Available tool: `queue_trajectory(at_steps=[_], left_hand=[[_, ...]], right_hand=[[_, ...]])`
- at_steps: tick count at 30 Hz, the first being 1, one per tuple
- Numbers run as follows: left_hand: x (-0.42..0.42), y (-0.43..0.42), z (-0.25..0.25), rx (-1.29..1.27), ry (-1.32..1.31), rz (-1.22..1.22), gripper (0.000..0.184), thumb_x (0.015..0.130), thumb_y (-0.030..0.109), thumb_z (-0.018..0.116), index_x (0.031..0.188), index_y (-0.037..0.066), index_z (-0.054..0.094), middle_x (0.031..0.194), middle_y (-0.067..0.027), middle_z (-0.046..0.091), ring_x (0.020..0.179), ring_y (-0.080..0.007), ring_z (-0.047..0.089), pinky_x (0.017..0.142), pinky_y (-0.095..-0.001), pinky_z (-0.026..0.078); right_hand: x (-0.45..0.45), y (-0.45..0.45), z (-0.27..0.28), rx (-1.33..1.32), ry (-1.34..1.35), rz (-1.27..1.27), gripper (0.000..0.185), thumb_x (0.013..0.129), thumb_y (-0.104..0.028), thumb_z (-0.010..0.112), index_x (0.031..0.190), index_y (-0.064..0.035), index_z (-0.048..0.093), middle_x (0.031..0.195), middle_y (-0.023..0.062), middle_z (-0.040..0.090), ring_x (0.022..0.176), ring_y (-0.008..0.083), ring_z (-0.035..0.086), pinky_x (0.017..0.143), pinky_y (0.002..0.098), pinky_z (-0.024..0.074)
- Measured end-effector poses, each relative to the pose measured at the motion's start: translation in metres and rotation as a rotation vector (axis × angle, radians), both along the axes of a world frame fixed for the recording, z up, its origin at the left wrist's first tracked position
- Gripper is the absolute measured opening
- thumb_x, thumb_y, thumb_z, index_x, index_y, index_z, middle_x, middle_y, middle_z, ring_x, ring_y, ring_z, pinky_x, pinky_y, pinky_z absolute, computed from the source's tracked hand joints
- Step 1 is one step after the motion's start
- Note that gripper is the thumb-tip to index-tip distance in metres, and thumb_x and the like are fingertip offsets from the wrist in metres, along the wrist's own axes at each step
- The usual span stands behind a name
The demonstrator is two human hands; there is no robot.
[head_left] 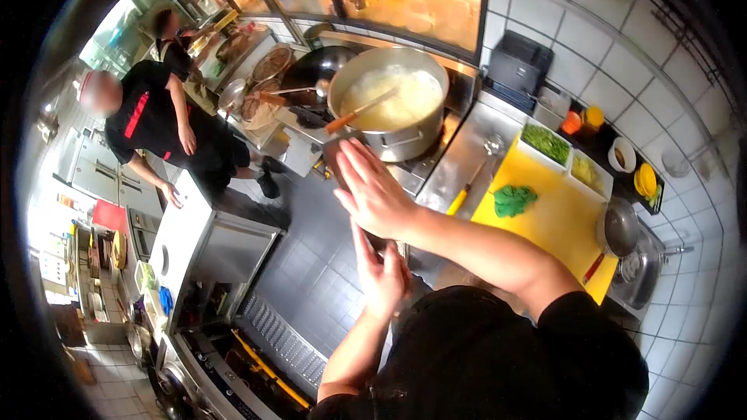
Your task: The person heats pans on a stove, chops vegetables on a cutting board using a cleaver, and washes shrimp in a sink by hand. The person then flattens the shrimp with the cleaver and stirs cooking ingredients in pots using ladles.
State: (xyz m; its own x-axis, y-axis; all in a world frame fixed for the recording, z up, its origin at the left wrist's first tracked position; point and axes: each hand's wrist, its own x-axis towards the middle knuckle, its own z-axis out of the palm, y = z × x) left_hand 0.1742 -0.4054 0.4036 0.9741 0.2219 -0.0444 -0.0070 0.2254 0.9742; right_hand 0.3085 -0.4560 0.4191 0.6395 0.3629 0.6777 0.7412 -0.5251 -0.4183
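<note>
A dark, flat, long object (333, 157) is between my hands, held up over the floor beside the stove; its kind I cannot make out. My left hand (383, 278) closes around its lower end, with a finger stretched along it. My right hand (375, 193) lies flat across its upper part, fingers straight and together, hiding much of it. Just beyond stands a large metal pot (405, 144) of pale, cloudy liquid, with a wooden-handled utensil (362, 113) resting in it.
At right lies a yellow cutting board (545, 229) with a green cloth-like bundle (514, 201), a tray of chopped greens (546, 144) and a saucepan (618, 227). A yellow-handled ladle (467, 187) rests alongside. A co-worker (167, 120) leans on the white counter (183, 218) at left; another person (180, 50) stands behind.
</note>
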Motion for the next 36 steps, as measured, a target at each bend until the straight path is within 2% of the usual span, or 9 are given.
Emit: queue_trajectory(at_steps=[5,13,19,22,25,26,30,34,36], left_hand=[[0.129,0.095,0.051,0.216,-0.118,0.093,0.078,0.097,-0.003,0.047,0.161,0.012,0.004,0.063,-0.0054,0.054,0.043,-0.0103,0.049,0.039,-0.0265,0.043],[0.375,0.239,0.085,0.329,-0.061,0.079,0.078,0.093,0.000,0.051,0.160,0.014,0.014,0.065,-0.0100,0.058,0.042,-0.0148,0.051,0.036,-0.0320,0.040],[0.460,0.292,0.084,0.504,-0.070,0.097,0.080,0.092,0.000,0.052,0.161,0.012,0.014,0.068,-0.0117,0.061,0.043,-0.0162,0.051,0.040,-0.0344,0.043],[0.480,0.308,0.090,0.586,0.025,0.102,0.079,0.093,0.002,0.053,0.161,0.013,0.015,0.076,-0.0162,0.064,0.045,-0.0172,0.054,0.042,-0.0366,0.044],[0.508,0.327,0.066,0.913,-0.063,0.164,0.075,0.092,0.012,0.061,0.158,0.013,0.027,0.117,-0.0231,0.068,0.102,-0.0343,0.069,0.086,-0.0425,0.053],[0.520,0.333,0.048,0.984,-0.180,0.205,0.076,0.088,0.010,0.054,0.157,0.011,0.023,0.098,-0.0345,0.067,0.092,-0.0497,0.067,0.080,-0.0516,0.052],[0.518,0.320,0.055,1.100,-0.108,0.192,0.078,0.086,0.004,0.048,0.159,0.017,0.023,0.099,-0.0324,0.068,0.087,-0.0492,0.067,0.082,-0.0550,0.052],[0.490,0.297,0.120,1.139,0.157,-0.043,0.071,0.088,0.004,0.046,0.156,0.017,0.034,0.101,-0.0303,0.068,0.096,-0.0434,0.067,0.085,-0.0540,0.052],[0.510,0.308,0.100,1.402,0.042,-0.047,0.069,0.089,0.004,0.047,0.156,0.017,0.035,0.099,-0.0287,0.068,0.094,-0.0420,0.068,0.080,-0.0525,0.053]], right_hand=[[0.144,0.111,0.042,0.108,-0.127,0.133,0.054,0.099,-0.025,0.055,0.131,0.0176,0.050,0.145,0.0331,0.043,0.138,0.0460,0.040,0.119,0.0467,0.0306],[0.405,0.249,0.060,0.178,0.043,0.061,0.043,0.102,-0.024,0.049,0.127,0.0098,0.055,0.141,0.0280,0.050,0.135,0.0400,0.045,0.114,0.0433,0.0370],[0.533,0.268,0.028,-0.130,0.090,-0.200,0.029,0.097,-0.017,0.054,0.121,0.0001,0.057,0.111,0.0257,0.066,0.111,0.0403,0.061,0.096,0.0481,0.0476],[0.554,0.256,0.027,-0.274,0.207,-0.243,0.034,0.093,-0.015,0.057,0.124,0.0004,0.057,0.105,0.0270,0.068,0.102,0.0432,0.065,0.092,0.0514,0.0492],[0.559,0.253,0.048,-0.331,0.114,-0.285,0.030,0.084,-0.011,0.064,0.112,0.0010,0.062,0.096,0.0261,0.070,0.091,0.0420,0.069,0.080,0.0514,0.0544],[0.550,0.255,0.065,-0.465,0.192,-0.301,0.025,0.081,-0.010,0.065,0.104,0.0003,0.065,0.095,0.0252,0.070,0.091,0.0399,0.070,0.081,0.0498,0.0558],[0.530,0.258,0.103,-0.617,0.305,-0.186,0.022,0.082,-0.012,0.059,0.097,-0.0029,0.072,0.107,0.0224,0.070,0.104,0.0360,0.068,0.091,0.0476,0.0534],[0.520,0.251,0.120,-0.536,-0.026,-0.161,0.024,0.080,-0.018,0.061,0.095,-0.0034,0.073,0.108,0.0190,0.068,0.110,0.0358,0.064,0.101,0.0480,0.0456],[0.505,0.237,0.142,-0.519,-0.139,-0.147,0.023,0.079,-0.017,0.062,0.094,-0.0040,0.073,0.104,0.0181,0.067,0.107,0.0365,0.063,0.098,0.0476,0.0456]])
